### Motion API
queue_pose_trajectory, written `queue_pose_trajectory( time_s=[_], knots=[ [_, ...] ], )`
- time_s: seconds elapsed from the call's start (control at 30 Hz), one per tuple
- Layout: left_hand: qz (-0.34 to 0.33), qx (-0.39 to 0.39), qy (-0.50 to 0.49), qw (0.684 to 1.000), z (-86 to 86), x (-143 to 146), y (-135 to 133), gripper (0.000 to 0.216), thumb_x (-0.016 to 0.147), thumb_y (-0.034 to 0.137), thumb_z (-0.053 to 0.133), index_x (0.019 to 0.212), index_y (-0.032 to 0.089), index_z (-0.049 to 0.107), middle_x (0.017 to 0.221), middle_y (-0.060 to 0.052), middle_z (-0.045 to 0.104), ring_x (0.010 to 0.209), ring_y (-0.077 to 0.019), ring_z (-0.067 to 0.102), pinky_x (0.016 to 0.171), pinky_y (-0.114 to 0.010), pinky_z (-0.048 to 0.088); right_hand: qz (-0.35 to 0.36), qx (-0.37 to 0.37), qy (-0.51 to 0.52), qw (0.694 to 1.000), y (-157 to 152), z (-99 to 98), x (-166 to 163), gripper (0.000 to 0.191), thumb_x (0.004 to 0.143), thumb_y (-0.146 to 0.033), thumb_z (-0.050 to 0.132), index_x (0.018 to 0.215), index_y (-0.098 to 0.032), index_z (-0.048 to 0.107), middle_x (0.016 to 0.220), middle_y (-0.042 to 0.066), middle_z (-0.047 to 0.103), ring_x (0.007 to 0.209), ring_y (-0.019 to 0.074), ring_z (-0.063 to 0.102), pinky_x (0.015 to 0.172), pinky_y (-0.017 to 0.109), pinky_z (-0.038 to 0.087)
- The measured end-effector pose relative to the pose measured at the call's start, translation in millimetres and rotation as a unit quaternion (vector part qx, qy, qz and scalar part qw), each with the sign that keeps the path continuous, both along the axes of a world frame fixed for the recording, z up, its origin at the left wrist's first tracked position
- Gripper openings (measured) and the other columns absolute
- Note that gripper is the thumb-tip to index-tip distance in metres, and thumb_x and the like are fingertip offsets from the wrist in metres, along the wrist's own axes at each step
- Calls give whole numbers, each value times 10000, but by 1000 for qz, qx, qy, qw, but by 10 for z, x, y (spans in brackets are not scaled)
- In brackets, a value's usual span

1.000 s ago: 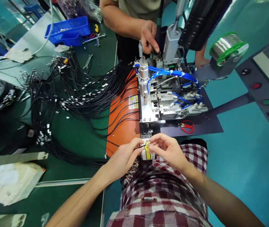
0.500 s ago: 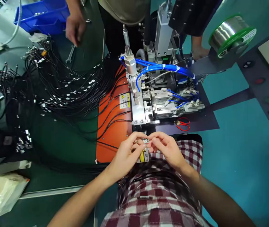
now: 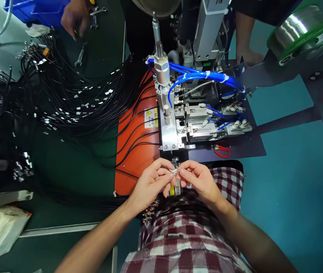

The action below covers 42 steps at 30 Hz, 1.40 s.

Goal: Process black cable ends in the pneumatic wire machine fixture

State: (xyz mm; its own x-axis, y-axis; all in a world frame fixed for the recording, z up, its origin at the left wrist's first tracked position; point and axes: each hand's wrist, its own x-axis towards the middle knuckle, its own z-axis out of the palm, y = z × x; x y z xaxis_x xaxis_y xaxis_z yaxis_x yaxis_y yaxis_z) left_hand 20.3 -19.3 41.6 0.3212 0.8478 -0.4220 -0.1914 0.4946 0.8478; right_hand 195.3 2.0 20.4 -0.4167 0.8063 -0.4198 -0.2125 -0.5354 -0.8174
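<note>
My left hand [image 3: 153, 182] is closed in a pinch at the end of a black cable [image 3: 126, 173] that comes in across the orange plate. My right hand [image 3: 199, 178] pinches from the other side, thumb against fingertips. Between the fingertips show thin wires [image 3: 176, 172], pale and reddish, with a small whitish piece at them; finer detail is too small to make out. Both hands are just in front of the machine's silver block [image 3: 169, 132], over a yellow and white label [image 3: 175, 189].
Many black cables [image 3: 93, 110] with white tags spread over the green table at left. Red-handled snips [image 3: 222, 149] lie right of the machine. A solder spool [image 3: 303, 32] hangs at upper right. Across the table are a co-worker's hand [image 3: 76, 19], a wrench [image 3: 80, 57] and a blue bin [image 3: 39, 11].
My fingertips have parted slightly, and the thin wires between them show more clearly. My view has shifted a little. The co-worker's hand at upper left has moved up and left.
</note>
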Motion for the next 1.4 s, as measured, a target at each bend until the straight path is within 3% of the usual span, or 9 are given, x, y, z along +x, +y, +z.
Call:
queue_pose_trajectory(
  time_s=[0.33, 0.67, 1.03, 1.2, 1.33, 1.4],
  knots=[
    [11, 8, 5, 1000, 31, -4, -4, 174, 889, 318, 581, 979, 195, 497, 717, 14, 603, 503, -59, 472, 496, -182, 384, 5, -49, 48, 998, -48, -33, -72, 231, 762, -355, 746, 808, -157, 636, 647, -15, 643, 425, 59, 513, 378, 169, 347],
    [29, 14, 14, 999, 48, 3, -21, 205, 870, 339, 605, 967, 192, 500, 708, 12, 595, 497, -63, 469, 485, -190, 378, 16, -96, 94, 991, -40, -13, -87, 230, 761, -343, 752, 770, -140, 645, 640, -11, 644, 390, 31, 465, 357, 149, 314],
    [59, 20, 6, 998, 33, 26, -49, 223, 867, 344, 612, 961, 192, 479, 671, 33, 562, 470, -53, 453, 473, -181, 363, -25, -22, 19, 999, -148, -39, -186, 248, 774, -384, 726, 805, -161, 622, 626, -16, 630, 405, 56, 477, 377, 175, 322],
    [81, 38, 16, 996, 14, 53, -81, 186, 871, 315, 608, 952, 199, 488, 708, 43, 537, 474, -39, 441, 471, -174, 352, -21, 22, -37, 999, -174, 52, -219, 255, 807, -396, 675, 759, -172, 565, 576, -46, 539, 368, 39, 361, 348, 182, 266],
    [103, 26, 16, 994, -29, 52, -93, 236, 842, 321, 649, 1013, 205, 536, 823, 28, 528, 494, -27, 439, 458, -174, 332, -19, 90, -87, 992, -206, 39, -213, 193, 845, -339, 633, 772, -175, 562, 551, -63, 457, 421, 55, 375, 402, 194, 302],
    [112, 12, 11, 994, -47, 55, -94, 213, 850, 327, 641, 991, 188, 561, 746, 37, 516, 478, -28, 420, 458, -175, 309, -15, 133, -116, 984, -229, 8, -207, 161, 860, -306, 614, 780, -173, 570, 589, -48, 483, 473, 67, 405, 449, 202, 339]
  ],
)
